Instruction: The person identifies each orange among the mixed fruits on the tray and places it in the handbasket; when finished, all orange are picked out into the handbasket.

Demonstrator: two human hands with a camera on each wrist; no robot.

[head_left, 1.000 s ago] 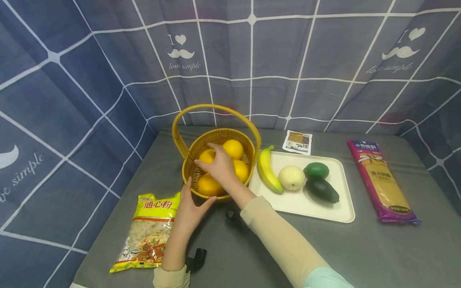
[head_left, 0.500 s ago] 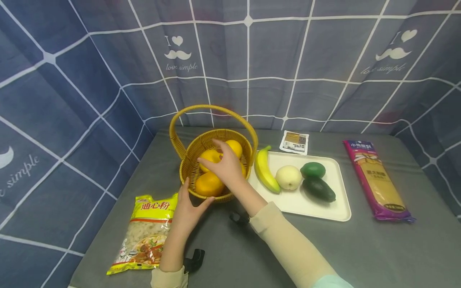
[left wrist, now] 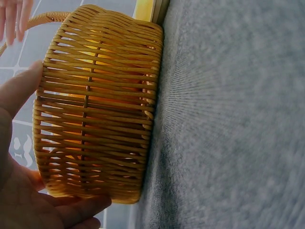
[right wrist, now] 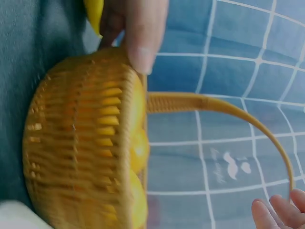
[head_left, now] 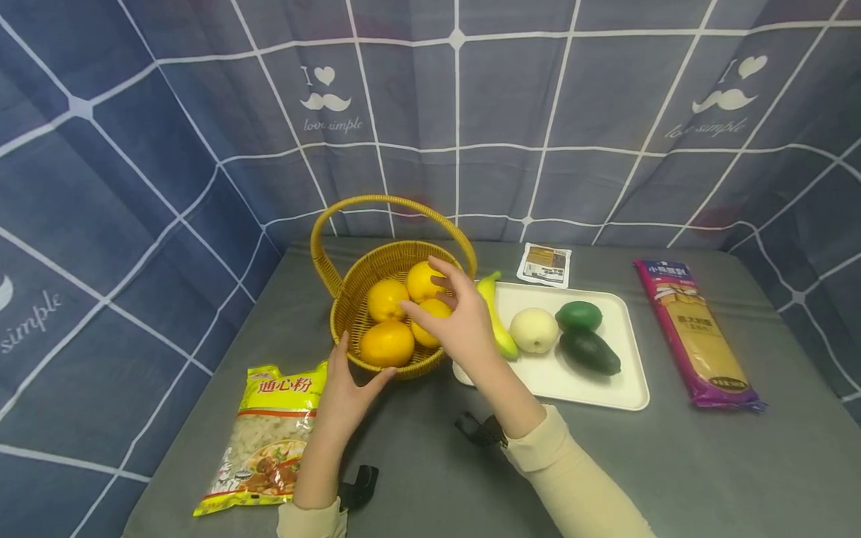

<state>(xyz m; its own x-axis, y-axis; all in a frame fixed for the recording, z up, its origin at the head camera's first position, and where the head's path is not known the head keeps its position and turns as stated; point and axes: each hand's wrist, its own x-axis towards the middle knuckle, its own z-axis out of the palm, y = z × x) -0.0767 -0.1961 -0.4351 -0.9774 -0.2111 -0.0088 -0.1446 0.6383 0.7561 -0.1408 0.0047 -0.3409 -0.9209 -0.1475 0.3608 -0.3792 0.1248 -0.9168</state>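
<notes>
A yellow wicker basket with a tall arched handle stands on the dark cloth, holding several round yellow-orange fruits. My left hand holds the basket at its front left. In the left wrist view, the thumb meets the rim and the fingers curve along the woven side. Over the basket's right rim is my right hand, thumb and fingers apart in a loose curve with nothing between them. It partly covers the fruits on that side and the banana behind it.
Right of the basket lies a white tray with the banana, a pale round fruit and two dark green fruits. A small packet lies behind it, a noodle pack farther right. A pasta bag lies front left.
My right hand has moved right from above the fruits to the basket's right rim, uncovering more fruits. The left hand stays at the basket. The view has shifted slightly.
</notes>
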